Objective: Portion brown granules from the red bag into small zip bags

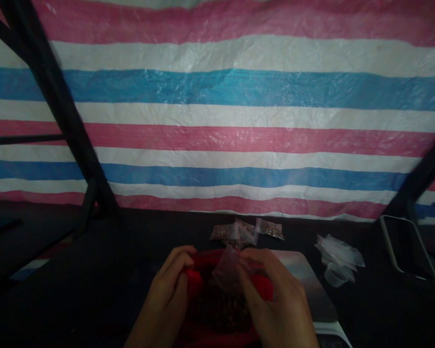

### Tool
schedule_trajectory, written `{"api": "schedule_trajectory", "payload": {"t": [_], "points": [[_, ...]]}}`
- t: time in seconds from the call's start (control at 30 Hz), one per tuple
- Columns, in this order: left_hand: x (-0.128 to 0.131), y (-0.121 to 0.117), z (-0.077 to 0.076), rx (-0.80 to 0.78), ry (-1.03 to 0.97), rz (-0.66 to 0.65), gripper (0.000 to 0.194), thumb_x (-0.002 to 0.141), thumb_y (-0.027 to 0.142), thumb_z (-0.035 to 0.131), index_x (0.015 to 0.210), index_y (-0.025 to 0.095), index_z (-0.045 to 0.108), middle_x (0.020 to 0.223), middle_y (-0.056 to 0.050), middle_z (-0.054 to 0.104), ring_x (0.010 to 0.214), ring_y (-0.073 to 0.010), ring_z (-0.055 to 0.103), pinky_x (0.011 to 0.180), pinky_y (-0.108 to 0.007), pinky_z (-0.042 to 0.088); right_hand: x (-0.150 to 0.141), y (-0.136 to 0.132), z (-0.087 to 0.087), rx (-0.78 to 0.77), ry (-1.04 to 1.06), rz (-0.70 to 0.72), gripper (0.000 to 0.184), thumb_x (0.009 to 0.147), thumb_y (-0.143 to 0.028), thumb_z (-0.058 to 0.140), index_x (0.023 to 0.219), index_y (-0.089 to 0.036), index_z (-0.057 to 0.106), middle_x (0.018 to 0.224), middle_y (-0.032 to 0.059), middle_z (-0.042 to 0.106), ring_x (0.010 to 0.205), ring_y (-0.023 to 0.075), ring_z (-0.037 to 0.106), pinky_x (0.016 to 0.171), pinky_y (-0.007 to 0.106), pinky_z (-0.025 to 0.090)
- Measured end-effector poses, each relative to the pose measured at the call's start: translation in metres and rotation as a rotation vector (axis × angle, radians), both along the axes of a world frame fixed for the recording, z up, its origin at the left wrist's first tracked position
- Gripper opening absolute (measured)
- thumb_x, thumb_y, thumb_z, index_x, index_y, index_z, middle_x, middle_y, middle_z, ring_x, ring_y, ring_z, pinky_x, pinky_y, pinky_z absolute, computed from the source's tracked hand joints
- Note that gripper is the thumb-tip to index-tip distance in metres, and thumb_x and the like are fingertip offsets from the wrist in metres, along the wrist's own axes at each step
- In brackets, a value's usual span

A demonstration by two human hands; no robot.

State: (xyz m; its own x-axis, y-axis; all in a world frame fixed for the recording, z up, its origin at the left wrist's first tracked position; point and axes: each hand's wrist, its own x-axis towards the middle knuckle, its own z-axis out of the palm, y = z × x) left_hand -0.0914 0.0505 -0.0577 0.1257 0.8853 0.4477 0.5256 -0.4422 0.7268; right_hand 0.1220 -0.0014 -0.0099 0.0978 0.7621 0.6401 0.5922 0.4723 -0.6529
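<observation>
A red bag (188, 328) stands open at the bottom middle, with small dark brown pieces (224, 309) inside, too dim to name. My left hand (170, 290) is closed on the bag's left rim, its fingers folded over the red edge. Between the thumb and fingers of my right hand (275, 295) is a small clear plastic bag (227, 270), hanging over the red bag's opening. Red material also shows beside the right palm. Whether the small plastic bag holds anything is unclear.
Several small filled plastic bags (270, 228) lie beyond the red bag. A scale with a silver plate (308, 280) sits at right, partly hidden. Farther right are flat clear bags (339, 249), a clear plastic cup (335, 276) and a phone (408, 249). Dark frame posts (68, 116) flank a striped sheet (239, 140).
</observation>
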Motion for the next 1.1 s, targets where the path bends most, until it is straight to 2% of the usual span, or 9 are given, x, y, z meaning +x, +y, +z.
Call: {"api": "schedule_trajectory", "payload": {"t": [0.13, 0.27, 0.37, 0.47, 0.57, 0.7, 0.87, 1.03, 1.1], "points": [[-0.001, 0.000, 0.003, 0.042, -0.023, 0.063, 0.028, 0.098, 0.017, 0.035, 0.089, 0.028, 0.060, 0.127, -0.006, 0.069, 0.121, -0.0232, 0.069, 0.104, -0.042, 0.056, -0.001, -0.001, 0.000, 0.026, -0.036, 0.002, 0.020, 0.098, -0.016, 0.063, 0.107, -0.029, 0.075, 0.095, -0.0001, 0.081, 0.082, 0.0181, 0.080, 0.078, 0.023, 0.065], [-0.001, -0.007, 0.006, 0.163, -0.059, 0.138, 0.029, 0.104, 0.024, 0.037, 0.092, 0.028, 0.062, 0.130, -0.006, 0.067, 0.124, -0.0243, 0.067, 0.102, -0.042, 0.057, -0.001, -0.002, 0.003, 0.033, -0.023, 0.007, 0.018, 0.098, -0.015, 0.064, 0.104, -0.028, 0.075, 0.094, -0.0001, 0.081, 0.080, 0.0178, 0.080, 0.074, 0.022, 0.065], [0.004, -0.013, 0.005, 0.178, 0.040, 0.060, 0.025, 0.108, 0.033, 0.043, 0.119, 0.034, 0.066, 0.144, -0.004, 0.064, 0.133, -0.0232, 0.064, 0.108, -0.043, 0.057, 0.000, -0.002, 0.007, 0.019, -0.009, 0.034, 0.020, 0.099, -0.015, 0.063, 0.107, -0.029, 0.075, 0.097, 0.0001, 0.081, 0.084, 0.0178, 0.080, 0.076, 0.022, 0.066], [0.012, -0.015, 0.002, 0.139, 0.198, -0.062, 0.036, 0.106, 0.039, 0.054, 0.141, 0.042, 0.059, 0.155, -0.001, 0.061, 0.144, -0.0271, 0.057, 0.117, -0.054, 0.052, 0.001, -0.001, 0.008, -0.003, -0.005, 0.076, 0.019, 0.099, -0.017, 0.064, 0.108, -0.030, 0.076, 0.100, 0.0008, 0.081, 0.087, 0.0186, 0.081, 0.082, 0.025, 0.067], [0.015, -0.012, -0.001, 0.123, 0.253, -0.120, 0.027, 0.106, 0.037, 0.053, 0.127, 0.040, 0.070, 0.149, -0.002, 0.067, 0.147, -0.0299, 0.054, 0.119, -0.062, 0.049, 0.001, 0.001, 0.003, -0.072, 0.043, 0.103, 0.026, 0.097, -0.017, 0.066, 0.117, -0.032, 0.074, 0.111, 0.0014, 0.081, 0.096, 0.0199, 0.081, 0.087, 0.028, 0.067], [0.010, -0.005, -0.004, 0.134, 0.198, -0.084, 0.025, 0.107, 0.035, 0.051, 0.112, 0.036, 0.075, 0.140, -0.003, 0.071, 0.141, -0.0284, 0.058, 0.117, -0.059, 0.052, 0.000, 0.006, -0.009, -0.224, 0.171, 0.124, 0.057, 0.089, -0.014, 0.068, 0.143, -0.034, 0.062, 0.131, 0.0043, 0.077, 0.110, 0.0237, 0.079, 0.095, 0.037, 0.067], [0.010, 0.001, -0.009, 0.199, 0.209, -0.080, 0.018, 0.103, 0.032, 0.060, 0.102, 0.035, 0.078, 0.129, -0.002, 0.077, 0.136, -0.0314, 0.062, 0.111, -0.059, 0.056, -0.001, 0.009, -0.011, -0.273, 0.262, 0.113, 0.053, 0.091, -0.013, 0.062, 0.141, -0.028, 0.062, 0.082, -0.0024, 0.079, 0.076, 0.0188, 0.080, 0.075, 0.029, 0.067], [0.014, 0.003, -0.009, 0.247, 0.289, -0.054, 0.016, 0.097, 0.024, 0.067, 0.097, 0.035, 0.079, 0.121, -0.001, 0.079, 0.133, -0.0325, 0.063, 0.109, -0.057, 0.058, 0.000, 0.007, -0.005, -0.216, 0.273, 0.068, 0.058, 0.091, -0.020, 0.067, 0.147, -0.031, 0.056, 0.092, -0.0015, 0.081, 0.083, 0.0192, 0.081, 0.079, 0.029, 0.066], [0.014, 0.003, -0.007, 0.251, 0.319, -0.075, 0.018, 0.097, 0.023, 0.067, 0.098, 0.036, 0.079, 0.122, 0.001, 0.080, 0.133, -0.0321, 0.064, 0.108, -0.056, 0.059, 0.000, 0.008, -0.003, -0.190, 0.310, 0.061, 0.047, 0.092, -0.026, 0.069, 0.138, -0.028, 0.062, 0.089, -0.0004, 0.081, 0.079, 0.0196, 0.080, 0.075, 0.028, 0.066]]}}
